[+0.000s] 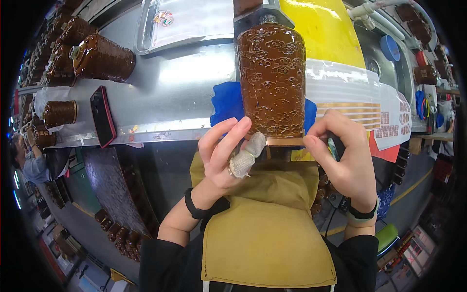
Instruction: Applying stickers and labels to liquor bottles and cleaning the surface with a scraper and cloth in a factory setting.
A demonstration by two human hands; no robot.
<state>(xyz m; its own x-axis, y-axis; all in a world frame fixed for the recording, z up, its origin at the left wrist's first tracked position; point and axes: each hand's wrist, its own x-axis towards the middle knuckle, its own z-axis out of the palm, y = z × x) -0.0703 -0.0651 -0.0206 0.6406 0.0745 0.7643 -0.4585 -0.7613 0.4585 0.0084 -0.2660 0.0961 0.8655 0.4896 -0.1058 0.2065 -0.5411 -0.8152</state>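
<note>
A glossy brown bottle with a raised pattern lies on its side, neck away from me and base at the bench's near edge. A narrow gold strip runs along its base. My left hand is at the base's left corner, fingers against the bottle and the white-covered thumb on the strip's left part. At the strip's right end, my right hand has thumb and forefinger pinched together. A dark object with a green part is tucked in that palm; its kind is not clear. Blue cloth lies under the bottle.
A white sheet with gold strips lies right of the bottle, beside a sticker sheet. A dark holder meets the bottle's neck. Leftward are a phone, more brown bottles and a clear tray. Another person is far left.
</note>
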